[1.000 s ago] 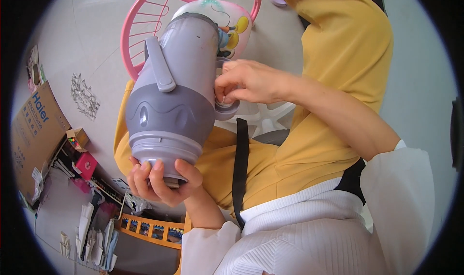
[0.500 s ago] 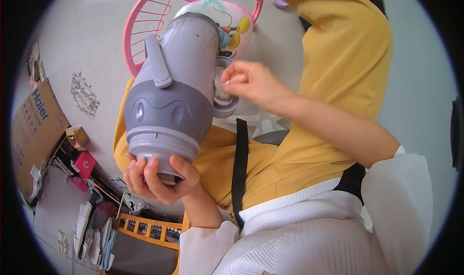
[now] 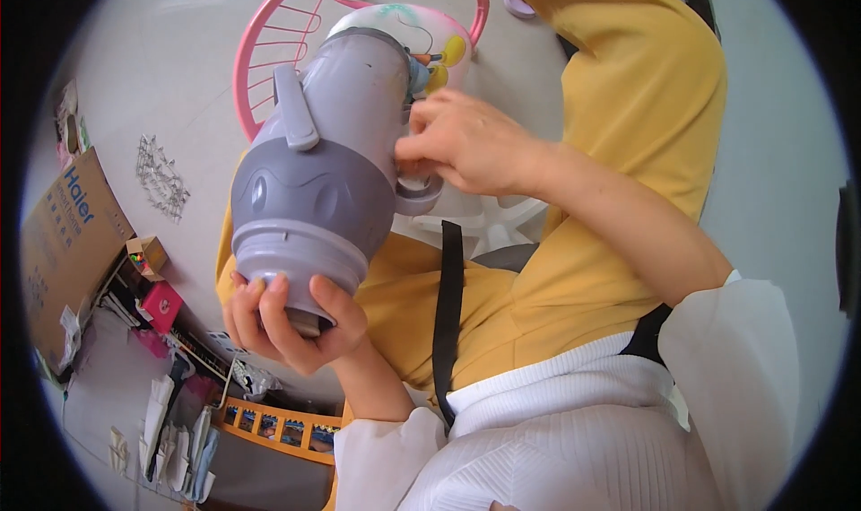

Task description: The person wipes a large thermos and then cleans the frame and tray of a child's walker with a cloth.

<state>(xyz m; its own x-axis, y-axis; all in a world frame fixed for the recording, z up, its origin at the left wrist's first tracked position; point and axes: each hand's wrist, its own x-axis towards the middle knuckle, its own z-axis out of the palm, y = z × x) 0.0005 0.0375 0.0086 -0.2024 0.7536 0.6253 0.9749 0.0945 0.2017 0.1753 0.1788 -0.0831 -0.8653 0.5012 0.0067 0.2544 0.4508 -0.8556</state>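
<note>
A lavender-and-grey thermos jug (image 3: pixel 309 197) lies tilted over my lap, its narrow end toward me. My left hand (image 3: pixel 291 324) is wrapped round that narrow end, fingers pressed on the pale plastic. A loose carrying handle (image 3: pixel 294 107) lies along the jug's left side. On the other side is a fixed loop handle (image 3: pixel 420 197), partly covered by my right hand (image 3: pixel 466 143). The right fingers are curled in a pinch at the loop and against the jug's wall. Whatever they hold is hidden behind the knuckles.
Beyond the jug stands a pink-framed child's chair (image 3: pixel 247 62) with a cartoon-printed seat. At the left are a cardboard box (image 3: pixel 72 233), a small pink box (image 3: pixel 161 306) and a yellow-orange rack (image 3: pixel 287 432). A black strap (image 3: pixel 447 314) hangs across my yellow trousers.
My right hand has shifted slightly up and left, closer to the jug, now covering more of the loop handle. The greyish wad seen at its fingertips earlier is hidden. My left hand keeps its hold.
</note>
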